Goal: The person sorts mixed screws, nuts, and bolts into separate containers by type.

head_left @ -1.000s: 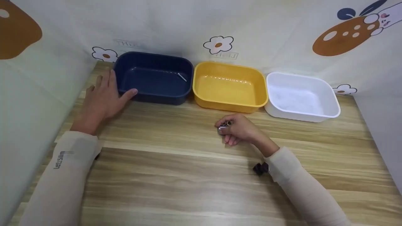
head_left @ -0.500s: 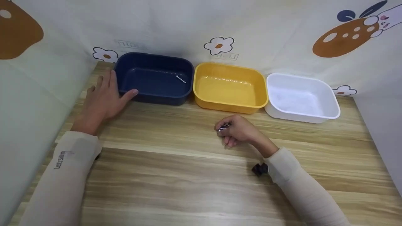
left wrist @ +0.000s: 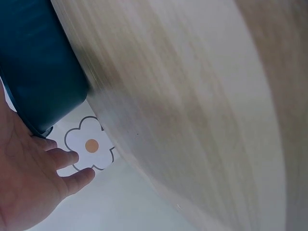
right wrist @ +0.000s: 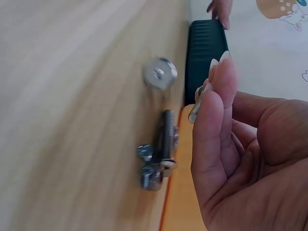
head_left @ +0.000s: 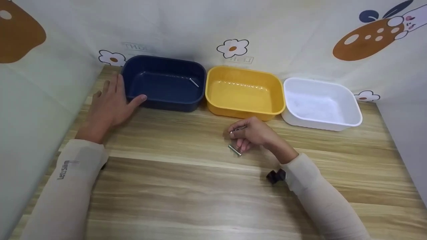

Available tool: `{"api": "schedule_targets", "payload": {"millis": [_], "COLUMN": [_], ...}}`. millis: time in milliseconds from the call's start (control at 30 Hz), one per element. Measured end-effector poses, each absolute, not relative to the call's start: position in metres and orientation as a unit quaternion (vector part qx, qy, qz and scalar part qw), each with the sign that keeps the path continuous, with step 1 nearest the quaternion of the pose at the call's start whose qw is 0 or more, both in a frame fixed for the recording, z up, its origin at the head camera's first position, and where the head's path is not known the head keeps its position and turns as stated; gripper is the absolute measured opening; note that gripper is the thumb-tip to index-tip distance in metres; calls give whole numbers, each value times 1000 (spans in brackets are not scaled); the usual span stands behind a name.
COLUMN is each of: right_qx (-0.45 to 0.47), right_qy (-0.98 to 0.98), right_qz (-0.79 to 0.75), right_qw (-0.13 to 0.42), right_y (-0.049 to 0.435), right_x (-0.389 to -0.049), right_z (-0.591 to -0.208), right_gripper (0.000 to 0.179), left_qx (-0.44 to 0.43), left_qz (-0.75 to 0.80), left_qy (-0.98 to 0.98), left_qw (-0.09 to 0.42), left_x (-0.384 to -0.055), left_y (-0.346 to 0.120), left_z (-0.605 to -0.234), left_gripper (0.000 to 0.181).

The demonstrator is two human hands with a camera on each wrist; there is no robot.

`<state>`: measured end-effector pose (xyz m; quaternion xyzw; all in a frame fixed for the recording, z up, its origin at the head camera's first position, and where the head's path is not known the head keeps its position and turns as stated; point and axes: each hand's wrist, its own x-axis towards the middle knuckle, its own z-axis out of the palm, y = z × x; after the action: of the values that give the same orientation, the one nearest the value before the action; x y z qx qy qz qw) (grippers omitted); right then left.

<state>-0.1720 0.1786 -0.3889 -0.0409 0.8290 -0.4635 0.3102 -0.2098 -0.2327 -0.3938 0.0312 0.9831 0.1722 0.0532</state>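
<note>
My left hand (head_left: 110, 101) rests with spread fingers against the left side of a dark blue bin (head_left: 160, 103), its thumb on the front rim. In the head view, my right hand (head_left: 255, 133) hovers in front of the yellow bin, fingers curled with a glint of metal between thumb and index finger. A silvery bolt (head_left: 235, 150) shows just below its fingers. In the right wrist view, the threaded end of a bolt (right wrist: 194, 113) pokes out from the fingertips. Nearby are another bolt (right wrist: 167, 137), a blurred round disc (right wrist: 161, 74) and several small metal pieces (right wrist: 150, 166); their support is unclear.
One silvery screw (head_left: 193, 82) lies inside the blue bin. The yellow bin (head_left: 245, 113) and a white bin (head_left: 320, 123) continue the row to the right. Behind them rises a printed cloth wall (head_left: 186, 30). Wood-grain tabletop (head_left: 183, 200) extends towards the person.
My right hand has shifted slightly away from the person and its fingers have moved. A bolt now shows below the fingers, where none was visible before. The left hand keeps its place.
</note>
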Motion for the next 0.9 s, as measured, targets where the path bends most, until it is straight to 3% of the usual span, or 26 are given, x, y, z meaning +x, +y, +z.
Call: {"api": "schedule_targets", "payload": {"millis": [900], "right_qx": [-36], "right_qy": [746], "right_qz": [-582], "right_qw": [320], "right_y": [140], "right_x": [-181], "right_z": [-365], "right_gripper": [29], "left_qx": [38], "left_qz": [170], "left_qy": [984], "left_qw": [46], "left_x": [-209], "left_y": [-233], "left_z": [-393], "left_gripper": [110]}}
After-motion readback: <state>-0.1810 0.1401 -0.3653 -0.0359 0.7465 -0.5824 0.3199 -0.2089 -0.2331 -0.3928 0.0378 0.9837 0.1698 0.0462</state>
